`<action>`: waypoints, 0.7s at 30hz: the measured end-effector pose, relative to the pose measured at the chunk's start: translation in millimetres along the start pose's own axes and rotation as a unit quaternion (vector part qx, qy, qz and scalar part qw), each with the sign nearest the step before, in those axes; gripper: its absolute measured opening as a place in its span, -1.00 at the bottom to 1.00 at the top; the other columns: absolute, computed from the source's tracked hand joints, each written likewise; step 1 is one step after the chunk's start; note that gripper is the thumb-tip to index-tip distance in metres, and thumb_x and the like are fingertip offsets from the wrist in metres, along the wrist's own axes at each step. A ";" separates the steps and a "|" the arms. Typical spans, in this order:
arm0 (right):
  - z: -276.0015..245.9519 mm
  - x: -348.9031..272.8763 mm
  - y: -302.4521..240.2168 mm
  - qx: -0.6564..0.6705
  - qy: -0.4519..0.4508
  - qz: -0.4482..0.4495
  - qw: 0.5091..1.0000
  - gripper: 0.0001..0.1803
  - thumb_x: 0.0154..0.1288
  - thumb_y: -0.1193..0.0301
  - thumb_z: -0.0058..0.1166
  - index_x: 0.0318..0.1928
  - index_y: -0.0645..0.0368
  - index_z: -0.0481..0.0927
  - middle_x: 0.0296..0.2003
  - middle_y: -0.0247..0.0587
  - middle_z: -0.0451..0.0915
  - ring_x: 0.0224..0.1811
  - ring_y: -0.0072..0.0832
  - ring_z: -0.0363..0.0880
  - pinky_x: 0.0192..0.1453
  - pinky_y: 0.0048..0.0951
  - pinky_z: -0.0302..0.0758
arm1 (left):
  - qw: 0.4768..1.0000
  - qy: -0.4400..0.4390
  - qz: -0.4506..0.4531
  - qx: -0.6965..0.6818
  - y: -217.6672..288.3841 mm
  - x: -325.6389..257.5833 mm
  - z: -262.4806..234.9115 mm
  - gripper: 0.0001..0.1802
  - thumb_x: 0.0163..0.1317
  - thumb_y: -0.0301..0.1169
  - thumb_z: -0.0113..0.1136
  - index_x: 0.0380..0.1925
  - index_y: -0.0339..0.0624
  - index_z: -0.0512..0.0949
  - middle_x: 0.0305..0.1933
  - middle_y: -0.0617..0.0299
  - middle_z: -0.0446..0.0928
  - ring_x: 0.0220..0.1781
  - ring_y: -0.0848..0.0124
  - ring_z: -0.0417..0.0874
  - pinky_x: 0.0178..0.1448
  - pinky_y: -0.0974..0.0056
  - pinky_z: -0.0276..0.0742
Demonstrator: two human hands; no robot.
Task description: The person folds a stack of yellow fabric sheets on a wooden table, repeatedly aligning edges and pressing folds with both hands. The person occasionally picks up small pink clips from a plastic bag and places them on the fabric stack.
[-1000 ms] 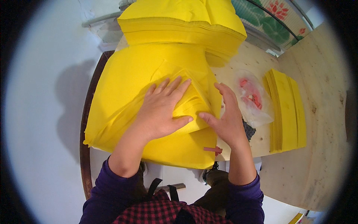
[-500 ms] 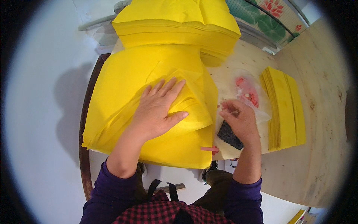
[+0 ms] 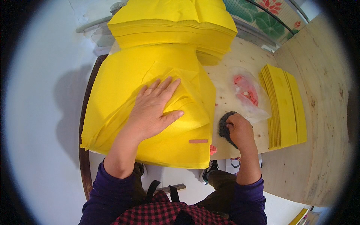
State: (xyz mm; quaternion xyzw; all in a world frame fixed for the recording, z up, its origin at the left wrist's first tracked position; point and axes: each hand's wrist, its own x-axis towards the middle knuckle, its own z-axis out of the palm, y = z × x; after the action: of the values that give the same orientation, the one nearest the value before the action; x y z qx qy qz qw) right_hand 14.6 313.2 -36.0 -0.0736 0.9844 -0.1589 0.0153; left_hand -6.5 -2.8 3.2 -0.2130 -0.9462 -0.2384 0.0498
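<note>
My left hand (image 3: 155, 107) lies flat with spread fingers on a broad stack of yellow fabric sheets (image 3: 116, 86), over a part where loose layers are folded and bunched. To its right, my right hand (image 3: 240, 129) has its fingers closed on a dark grey textured cloth (image 3: 224, 127), which bends up from the wooden table. A short pinkish-brown strip (image 3: 198, 141) rests on the yellow fabric near its front right corner. Just past that edge sits a small pink scrap (image 3: 213, 149).
A thick pile of folded yellow fabric (image 3: 168, 33) stands at the back. On the wooden table (image 3: 245, 52) lies a clear plastic bag (image 3: 258, 110) holding pink pieces. Further right are narrow yellow folded bundles (image 3: 281, 108) beside a tall wooden board (image 3: 318, 93).
My right hand has come down and taken hold of the dark grey cloth, which is now bunched up. The strip now lies wholly on the yellow fabric. My left hand stays flat.
</note>
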 end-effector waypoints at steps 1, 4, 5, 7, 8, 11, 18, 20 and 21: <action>1.4 -0.3 2.7 0.008 0.007 -0.004 1.000 -0.89 0.25 0.43 0.15 -0.25 0.19 0.61 -0.20 0.00 0.58 -0.13 0.06 0.59 -0.05 -0.02 0.52 | 1.000 -0.002 -0.003 0.000 0.0 -0.3 -0.2 -0.13 0.30 0.09 0.11 0.50 -0.08 0.14 0.53 -0.13 0.18 0.53 -0.20 0.16 0.55 -0.20 -0.02; 7.8 1.2 6.3 -0.004 0.030 0.005 1.000 -0.87 0.28 0.40 0.14 -0.26 0.20 0.61 -0.21 0.01 0.57 -0.14 0.07 0.58 -0.07 -0.01 0.52 | 1.000 0.007 0.000 -0.006 0.2 -2.2 0.0 -0.13 0.29 0.10 0.11 0.49 -0.09 0.15 0.52 -0.14 0.19 0.53 -0.20 0.17 0.55 -0.21 -0.01; 9.2 1.1 6.6 0.004 0.035 0.001 0.999 -0.87 0.28 0.40 0.14 -0.26 0.21 0.61 -0.21 0.01 0.57 -0.15 0.07 0.58 -0.07 -0.01 0.52 | 1.000 0.008 0.001 -0.007 0.0 -2.5 -0.1 -0.13 0.30 0.10 0.11 0.49 -0.09 0.15 0.52 -0.14 0.20 0.53 -0.20 0.17 0.55 -0.20 -0.01; 9.9 1.3 5.6 0.007 0.043 0.003 0.999 -0.86 0.27 0.40 0.15 -0.26 0.21 0.62 -0.21 0.01 0.57 -0.16 0.08 0.57 -0.09 -0.01 0.51 | 1.000 0.012 0.003 -0.010 0.0 -2.3 0.2 -0.14 0.30 0.09 0.10 0.48 -0.09 0.16 0.52 -0.14 0.20 0.53 -0.20 0.17 0.55 -0.20 -0.01; 8.0 1.1 4.9 0.021 0.046 -0.010 0.999 -0.86 0.26 0.40 0.17 -0.25 0.21 0.63 -0.22 0.00 0.57 -0.18 0.06 0.58 -0.10 -0.04 0.52 | 1.000 0.015 0.005 -0.009 -0.5 -2.0 0.7 -0.15 0.30 0.09 0.10 0.48 -0.08 0.16 0.52 -0.13 0.20 0.53 -0.20 0.17 0.55 -0.20 -0.01; -5.7 -1.9 -1.1 0.068 0.056 -0.017 0.996 -0.84 0.22 0.42 0.23 -0.20 0.19 0.65 -0.25 -0.05 0.57 -0.23 0.00 0.58 -0.14 -0.13 0.53 | 1.000 0.020 0.008 -0.008 -1.7 -2.1 3.6 -0.15 0.30 0.09 0.10 0.48 -0.07 0.17 0.52 -0.13 0.20 0.53 -0.19 0.18 0.55 -0.20 -0.01; -33.9 -6.7 -40.8 0.189 -0.002 -0.161 0.969 -0.79 0.12 0.53 0.30 -0.18 0.11 0.72 -0.37 -0.17 0.53 -0.31 -0.18 0.56 -0.22 -0.33 0.49 | 1.000 0.018 0.006 -0.007 -2.2 -0.3 3.7 -0.15 0.31 0.10 0.10 0.48 -0.07 0.17 0.51 -0.12 0.21 0.53 -0.19 0.18 0.55 -0.19 -0.01; -31.5 -8.8 -54.6 0.180 -0.045 -0.184 0.965 -0.77 0.12 0.55 0.28 -0.18 0.04 0.74 -0.40 -0.18 0.52 -0.32 -0.21 0.56 -0.24 -0.34 0.48 | 1.000 0.018 0.006 -0.008 -2.0 -0.2 4.1 -0.15 0.31 0.10 0.09 0.48 -0.07 0.17 0.51 -0.12 0.21 0.53 -0.19 0.18 0.55 -0.19 -0.01; -31.2 -10.0 -59.6 0.172 -0.065 -0.181 0.966 -0.77 0.14 0.53 0.27 -0.17 -0.01 0.75 -0.40 -0.20 0.53 -0.32 -0.21 0.57 -0.24 -0.34 0.49 | 1.000 0.018 0.005 -0.007 -1.6 -0.4 4.0 -0.16 0.31 0.11 0.09 0.48 -0.07 0.17 0.51 -0.12 0.21 0.53 -0.19 0.17 0.55 -0.19 -0.01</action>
State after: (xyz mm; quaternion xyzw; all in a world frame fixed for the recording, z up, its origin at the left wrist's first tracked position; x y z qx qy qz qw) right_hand 31.1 268.5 12.5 -0.2568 0.9096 -0.3206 0.0629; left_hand -6.8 -2.3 -1.1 -0.2142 -0.9424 -0.2484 0.0663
